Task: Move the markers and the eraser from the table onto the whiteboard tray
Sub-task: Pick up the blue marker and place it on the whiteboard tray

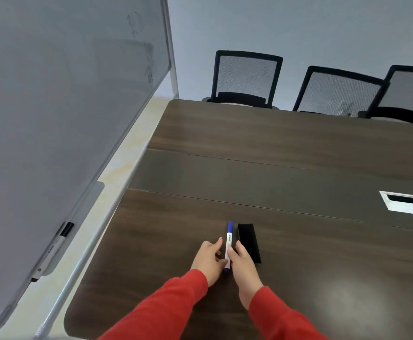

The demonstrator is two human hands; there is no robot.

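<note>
Both hands meet at 1 blue-capped whiteboard marker (228, 244) lying on the dark wood table (298, 148). Left hand (209, 260) touches the barrel's near end with thumb and fingertips; right hand (243, 268) rests its fingers against the barrel's other side. Whether either grip has closed cannot be told. Long axis runs away from the person, blue cap at the far end, blue butt nearest the wrists. Just beside it on the right, nearly parallel, lies the black eraser (249, 242), partly under the right hand. Judged light, rigid and smooth, the marker may roll; a mid-barrel pinch suits it. The eraser looks light, best taken across its short sides. On the whiteboard tray (53, 251), left of the table, 1 black-capped marker (59, 238) already lies.
</note>
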